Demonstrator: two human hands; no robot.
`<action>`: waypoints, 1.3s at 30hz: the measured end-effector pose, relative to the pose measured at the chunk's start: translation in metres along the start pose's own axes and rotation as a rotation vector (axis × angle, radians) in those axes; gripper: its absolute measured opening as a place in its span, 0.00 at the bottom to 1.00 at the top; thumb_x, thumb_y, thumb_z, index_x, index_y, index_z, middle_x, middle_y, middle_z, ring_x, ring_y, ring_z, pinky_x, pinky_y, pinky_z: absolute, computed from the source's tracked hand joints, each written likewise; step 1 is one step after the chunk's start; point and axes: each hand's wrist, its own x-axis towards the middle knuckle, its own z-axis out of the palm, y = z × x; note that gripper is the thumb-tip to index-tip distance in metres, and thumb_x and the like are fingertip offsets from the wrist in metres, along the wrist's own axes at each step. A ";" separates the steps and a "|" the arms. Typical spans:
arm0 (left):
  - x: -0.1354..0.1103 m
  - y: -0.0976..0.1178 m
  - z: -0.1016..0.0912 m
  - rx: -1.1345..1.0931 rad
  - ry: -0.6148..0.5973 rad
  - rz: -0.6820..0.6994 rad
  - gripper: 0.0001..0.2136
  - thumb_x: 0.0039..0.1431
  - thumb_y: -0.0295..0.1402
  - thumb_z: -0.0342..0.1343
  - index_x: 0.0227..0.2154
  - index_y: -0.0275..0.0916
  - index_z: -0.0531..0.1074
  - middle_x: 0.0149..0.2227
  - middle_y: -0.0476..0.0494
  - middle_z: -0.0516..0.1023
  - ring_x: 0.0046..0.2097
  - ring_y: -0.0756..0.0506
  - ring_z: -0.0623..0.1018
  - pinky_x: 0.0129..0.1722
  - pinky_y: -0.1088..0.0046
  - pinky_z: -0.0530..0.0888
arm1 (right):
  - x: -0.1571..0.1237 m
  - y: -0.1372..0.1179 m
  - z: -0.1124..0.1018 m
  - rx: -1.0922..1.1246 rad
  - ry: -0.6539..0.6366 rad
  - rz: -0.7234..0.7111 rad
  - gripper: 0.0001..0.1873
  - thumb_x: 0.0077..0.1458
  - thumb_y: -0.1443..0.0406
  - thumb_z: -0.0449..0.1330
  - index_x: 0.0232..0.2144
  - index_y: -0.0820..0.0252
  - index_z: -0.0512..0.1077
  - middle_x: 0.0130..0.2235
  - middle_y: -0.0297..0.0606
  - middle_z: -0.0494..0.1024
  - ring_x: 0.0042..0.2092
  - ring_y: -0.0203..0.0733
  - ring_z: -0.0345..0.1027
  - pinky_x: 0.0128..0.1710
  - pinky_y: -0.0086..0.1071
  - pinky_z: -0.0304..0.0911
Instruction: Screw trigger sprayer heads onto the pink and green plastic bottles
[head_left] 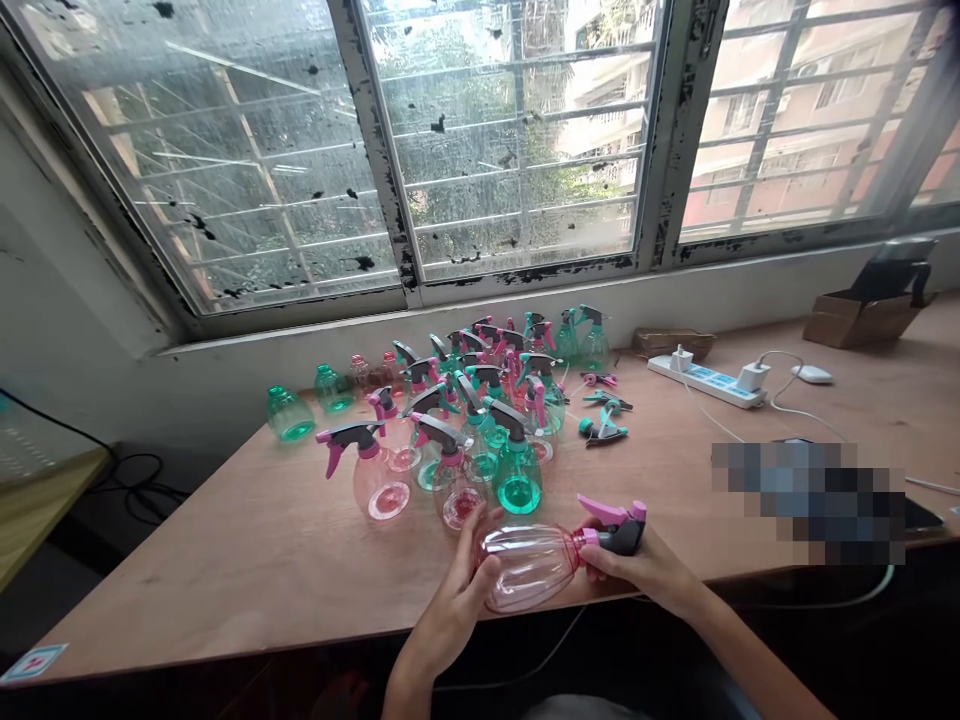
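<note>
A clear pink spray bottle (534, 562) lies on its side in both my hands near the table's front edge. My left hand (459, 590) wraps round its round body. My right hand (645, 565) grips the neck and the pink and grey trigger head (616, 522) at the bottle's right end. Just behind stands a cluster of several assembled pink and green spray bottles (465, 430).
Loose trigger heads (604, 412) lie right of the cluster, two headless green bottles (290, 414) to its left. A white power strip (709, 381) with cables, a cardboard box (862, 318) and a blurred patch (810, 500) sit on the wooden table (247, 560). Barred windows run behind.
</note>
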 end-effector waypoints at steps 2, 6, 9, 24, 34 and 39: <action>0.000 0.001 0.001 0.015 0.011 -0.014 0.35 0.67 0.49 0.52 0.71 0.48 0.46 0.73 0.38 0.53 0.74 0.37 0.51 0.72 0.50 0.48 | 0.000 -0.001 0.001 -0.002 0.013 -0.004 0.17 0.53 0.54 0.71 0.38 0.60 0.77 0.26 0.32 0.77 0.27 0.38 0.71 0.32 0.35 0.69; -0.001 0.003 0.007 0.040 0.002 0.054 0.51 0.58 0.41 0.65 0.72 0.52 0.33 0.75 0.41 0.45 0.74 0.37 0.49 0.72 0.53 0.51 | 0.004 -0.001 0.003 0.049 0.071 -0.011 0.16 0.55 0.53 0.70 0.35 0.60 0.76 0.25 0.32 0.78 0.25 0.38 0.71 0.29 0.33 0.68; -0.002 0.002 0.008 0.109 0.014 0.067 0.59 0.52 0.41 0.70 0.71 0.53 0.26 0.76 0.42 0.41 0.75 0.37 0.44 0.72 0.52 0.48 | 0.006 0.002 0.001 0.039 0.056 -0.012 0.16 0.56 0.54 0.69 0.33 0.60 0.75 0.25 0.32 0.78 0.25 0.37 0.71 0.28 0.31 0.67; -0.003 0.005 0.006 0.063 -0.005 0.040 0.60 0.49 0.43 0.72 0.72 0.54 0.30 0.75 0.44 0.42 0.75 0.35 0.44 0.73 0.54 0.48 | 0.004 0.004 0.000 0.013 0.013 -0.007 0.22 0.57 0.53 0.68 0.48 0.60 0.76 0.27 0.31 0.77 0.26 0.35 0.68 0.29 0.32 0.69; 0.000 0.000 0.000 -0.068 -0.009 0.032 0.42 0.62 0.49 0.59 0.72 0.52 0.42 0.74 0.43 0.51 0.73 0.35 0.53 0.72 0.54 0.51 | 0.001 0.009 -0.003 -0.016 -0.028 0.026 0.23 0.55 0.54 0.70 0.46 0.62 0.74 0.26 0.33 0.79 0.27 0.38 0.70 0.30 0.34 0.68; -0.002 0.004 0.005 0.010 -0.026 0.037 0.52 0.56 0.40 0.67 0.72 0.53 0.35 0.75 0.45 0.44 0.75 0.39 0.46 0.73 0.59 0.45 | 0.006 0.008 -0.002 0.061 0.004 0.009 0.20 0.58 0.54 0.68 0.44 0.61 0.73 0.25 0.32 0.77 0.26 0.38 0.70 0.28 0.33 0.67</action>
